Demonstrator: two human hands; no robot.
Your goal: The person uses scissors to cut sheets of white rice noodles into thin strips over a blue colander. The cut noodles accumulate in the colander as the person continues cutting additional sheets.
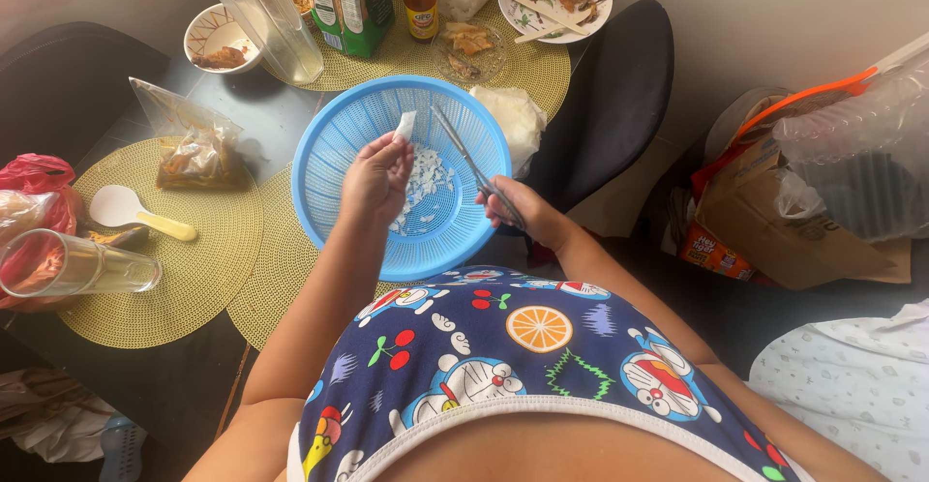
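At frame centre, over the blue basket (329, 167), her left hand (375, 177) pinches a thin white piece (405, 125); right hand (518, 211) grips scissors (464, 158). Looks light, soft: hold its lower edge.

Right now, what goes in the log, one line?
left hand: holds white piece | right hand: holds scissors | over blue basket

Blue plastic colander (348, 134), glossy and finely slotted. Thin metal scissors (469, 163), shiny. Woven straw-like placemat (208, 269), rough, matt yellow. Clear smooth glass (73, 264) lying on it. Crinkled transparent plastic bag (189, 138). Dark worktop (271, 119), faintly glossy.
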